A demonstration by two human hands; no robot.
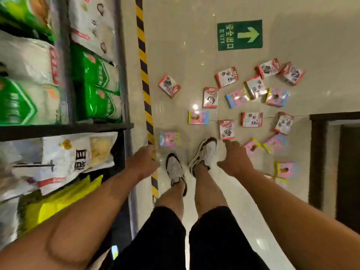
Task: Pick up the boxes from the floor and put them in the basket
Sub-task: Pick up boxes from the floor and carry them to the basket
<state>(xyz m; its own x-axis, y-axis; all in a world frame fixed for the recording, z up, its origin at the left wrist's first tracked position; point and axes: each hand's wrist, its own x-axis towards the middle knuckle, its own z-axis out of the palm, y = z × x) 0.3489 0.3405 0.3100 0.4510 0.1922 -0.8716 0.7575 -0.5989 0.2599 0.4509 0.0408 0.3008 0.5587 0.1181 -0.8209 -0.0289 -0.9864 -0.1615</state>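
Fingers of the right hand (234, 159) are stretching loosely open, holding nothing, toward the red-and-white box (226, 129) just ahead. Left hand (143, 162) is blurring; grip unreadable. Boxes are lying scattered; no basket is showing, risking a trodden carton.
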